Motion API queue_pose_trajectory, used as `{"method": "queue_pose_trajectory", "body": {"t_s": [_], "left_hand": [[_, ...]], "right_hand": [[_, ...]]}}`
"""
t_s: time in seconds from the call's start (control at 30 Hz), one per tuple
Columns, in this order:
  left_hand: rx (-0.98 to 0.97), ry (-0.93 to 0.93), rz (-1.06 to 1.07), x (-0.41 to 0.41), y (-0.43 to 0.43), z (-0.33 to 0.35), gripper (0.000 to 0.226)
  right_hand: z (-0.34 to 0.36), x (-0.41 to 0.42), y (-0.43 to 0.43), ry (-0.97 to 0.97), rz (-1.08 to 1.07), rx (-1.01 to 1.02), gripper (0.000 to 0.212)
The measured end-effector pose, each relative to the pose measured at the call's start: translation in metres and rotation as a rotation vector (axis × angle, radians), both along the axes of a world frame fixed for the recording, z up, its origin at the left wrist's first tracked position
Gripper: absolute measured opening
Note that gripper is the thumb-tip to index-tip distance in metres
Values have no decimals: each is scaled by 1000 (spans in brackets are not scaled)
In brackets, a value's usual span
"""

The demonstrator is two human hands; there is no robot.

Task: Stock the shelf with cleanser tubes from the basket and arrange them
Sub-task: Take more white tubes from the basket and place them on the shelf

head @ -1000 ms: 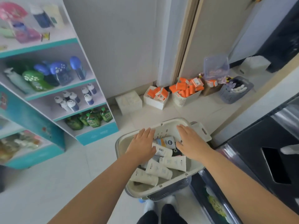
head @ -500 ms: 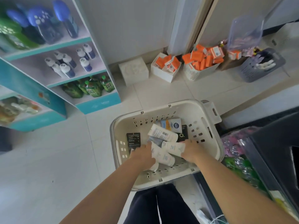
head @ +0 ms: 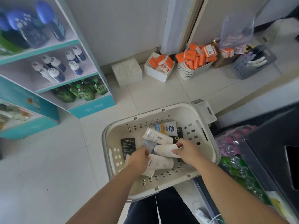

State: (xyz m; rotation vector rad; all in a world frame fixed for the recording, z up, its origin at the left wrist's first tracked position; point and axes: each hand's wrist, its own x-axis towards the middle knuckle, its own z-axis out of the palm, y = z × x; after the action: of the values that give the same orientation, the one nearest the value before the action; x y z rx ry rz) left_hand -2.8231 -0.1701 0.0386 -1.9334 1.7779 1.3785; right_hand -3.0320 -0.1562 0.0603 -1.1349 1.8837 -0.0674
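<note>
Tubes: several white cleanser tubes lie loose and crossed in the basket (head: 161, 114), which sits on the floor (head: 48, 167) in front of the person's knees.
Left hand: the left hand (head: 139, 160) curls its fingers over the near tube (head: 161, 163), low in the pile.
Right hand: the right hand (head: 186, 151) pinches the flat end of the middle tube (head: 163, 149) between thumb and fingers.
Untouched: the far tube (head: 157, 137) lies free behind them, beside a blue and white box (head: 168, 127) and a black packet (head: 127, 145).
Handling: the tubes look light, soft-walled and smooth, so they probably give under a squeeze and slide on one another.
Best hold: likely around the round body near the cap; a pinch on the flat end may let the tube swing.
Edges: the basket's high slotted walls call for a lift straight up before moving sideways.
Open room: bare floor lies between the basket and the shelf (head: 90, 107) to the left.
Tight side: a dark bin (head: 267, 151) stands close on the right.
Shelf space: the visible levels hold bottles and green pouches; where the tubes go, I cannot tell.
</note>
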Motion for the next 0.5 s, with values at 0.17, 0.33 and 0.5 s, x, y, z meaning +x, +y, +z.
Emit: {"method": "queue_pose_trajectory", "body": {"t_s": [0.17,0.33,0.5], "left_hand": [[73,70,-118,-10,9,2,30],[-3,78,-127,-12,10,5,29],[-194,192,-113,-6,-16,32,28]], "right_hand": [[12,-6,10,-46,-111,-63,16],[33,-11,10,-46,-238,-242,29],[56,-28,27,-277,-546,-370,24]]}}
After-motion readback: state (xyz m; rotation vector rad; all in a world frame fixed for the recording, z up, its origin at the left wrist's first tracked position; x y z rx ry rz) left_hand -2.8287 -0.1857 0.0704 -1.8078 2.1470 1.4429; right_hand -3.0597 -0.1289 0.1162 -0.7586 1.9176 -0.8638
